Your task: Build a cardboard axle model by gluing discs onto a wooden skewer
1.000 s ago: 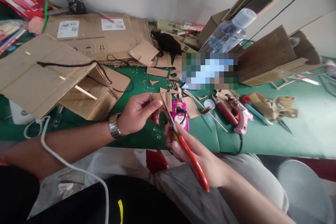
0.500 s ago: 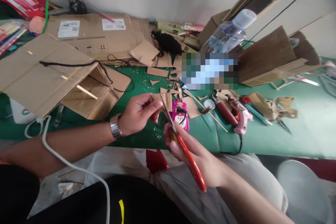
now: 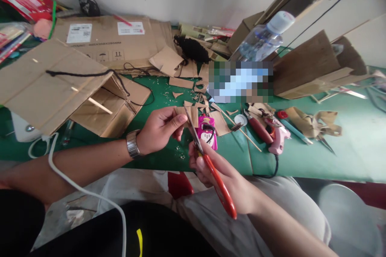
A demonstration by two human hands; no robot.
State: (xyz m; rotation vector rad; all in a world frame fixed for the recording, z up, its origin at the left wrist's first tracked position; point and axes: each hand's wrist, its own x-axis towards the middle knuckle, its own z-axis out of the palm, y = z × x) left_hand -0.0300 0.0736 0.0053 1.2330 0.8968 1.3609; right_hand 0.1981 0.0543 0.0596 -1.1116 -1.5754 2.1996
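Between thumb and fingers, my left hand [image 3: 159, 130] pinches a small piece of cardboard [image 3: 192, 115]. My right hand [image 3: 224, 178] is wrapped around the red handles of a pair of scissors [image 3: 218, 186], whose blades point up and away from me and lie across that piece. Whether the blades are parted is hard to make out. Just beyond my hands, a pink power socket [image 3: 207, 131] with a black plug in it rests on the green table. Cardboard scraps [image 3: 181, 82] are strewn around it.
At left stands a folded cardboard box [image 3: 54, 80] with a stick through it and a black cord on top. Toward the right lie a pink glue gun [image 3: 280, 138], a red-handled tool [image 3: 259, 127] and a blue tube [image 3: 295, 127]. A water bottle [image 3: 262, 40] stands behind them.
Almost nothing differs. The scissors and my right hand have shifted very slightly, while my left hand keeps its pinch on the cardboard piece.
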